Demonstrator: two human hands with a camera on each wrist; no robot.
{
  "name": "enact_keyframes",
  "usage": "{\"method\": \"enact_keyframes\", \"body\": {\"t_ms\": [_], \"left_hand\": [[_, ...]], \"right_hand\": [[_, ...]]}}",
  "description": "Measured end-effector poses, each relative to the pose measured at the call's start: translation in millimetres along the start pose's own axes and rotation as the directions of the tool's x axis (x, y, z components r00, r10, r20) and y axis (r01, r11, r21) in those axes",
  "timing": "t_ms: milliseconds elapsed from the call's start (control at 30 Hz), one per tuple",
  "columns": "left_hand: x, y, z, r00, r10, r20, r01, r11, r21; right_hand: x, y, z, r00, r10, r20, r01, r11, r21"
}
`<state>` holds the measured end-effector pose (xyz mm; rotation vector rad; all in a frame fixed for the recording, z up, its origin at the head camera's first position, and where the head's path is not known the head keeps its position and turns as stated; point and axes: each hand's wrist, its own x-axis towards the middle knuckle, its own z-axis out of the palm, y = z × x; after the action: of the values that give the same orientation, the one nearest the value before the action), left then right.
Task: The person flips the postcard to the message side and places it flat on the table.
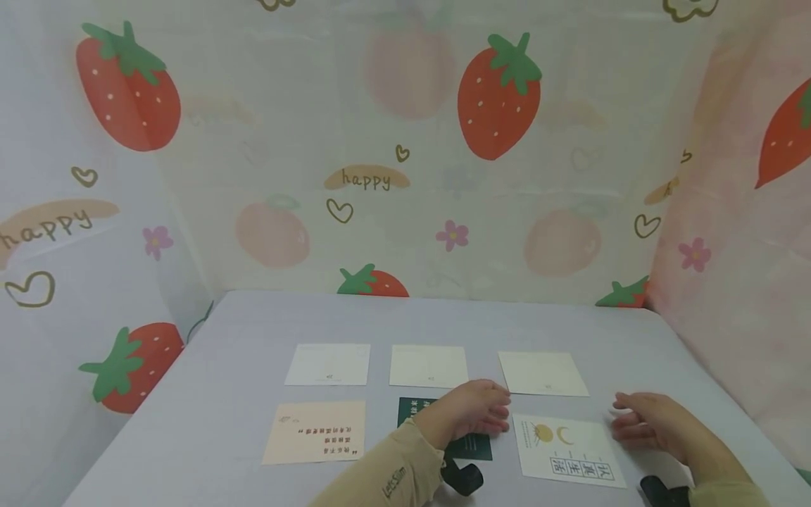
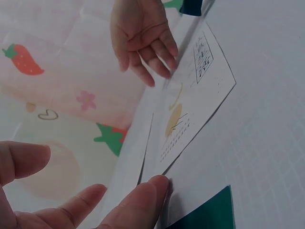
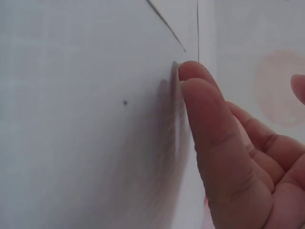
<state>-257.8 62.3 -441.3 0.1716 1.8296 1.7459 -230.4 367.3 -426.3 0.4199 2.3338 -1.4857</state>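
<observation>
In the head view my left hand [image 1: 472, 410] is above a dark green card [image 1: 475, 448] and hides much of it. Its fingers are relaxed, with nothing between them. A white card [image 1: 535, 461] printed with a yellow sun, a moon and boxed characters lies between my hands. Just right of that card is my right hand [image 1: 655, 426], its fingers loosely bent and holding nothing. The left wrist view shows the right hand's palm [image 2: 143, 33] facing the sun card. In the right wrist view, the right fingers [image 3: 209, 119] are close to the white tabletop.
A peach card [image 1: 317, 429] with dark text lies at the front left. Behind are three pale cards in a row: left [image 1: 329, 362], middle [image 1: 427, 362] and right [image 1: 541, 373]. Strawberry-print curtains [image 1: 405, 141] surround the white table [image 1: 209, 387] at the back and sides.
</observation>
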Motion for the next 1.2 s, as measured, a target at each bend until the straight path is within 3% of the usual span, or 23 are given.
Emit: {"method": "enact_keyframes", "body": {"t_ms": [233,767,1200], "left_hand": [[-6.4,0.9,2.3,1.0,-0.025,0.005,0.025,0.999,-0.036],[-10.1,0.9,10.6,1.0,-0.016,-0.014,0.015,0.997,-0.076],[-5.6,-3.6,8.4,1.0,-0.019,-0.01,0.017,0.994,-0.11]], "right_hand": [[0.2,7.2,-0.2,1.0,-0.007,0.005,0.007,1.0,0.021],[-1.9,6.8,4.7,1.0,0.026,0.01,-0.027,0.997,0.066],[-2.9,7.0,4.5,1.0,0.014,0.013,-0.015,0.997,0.077]]}}
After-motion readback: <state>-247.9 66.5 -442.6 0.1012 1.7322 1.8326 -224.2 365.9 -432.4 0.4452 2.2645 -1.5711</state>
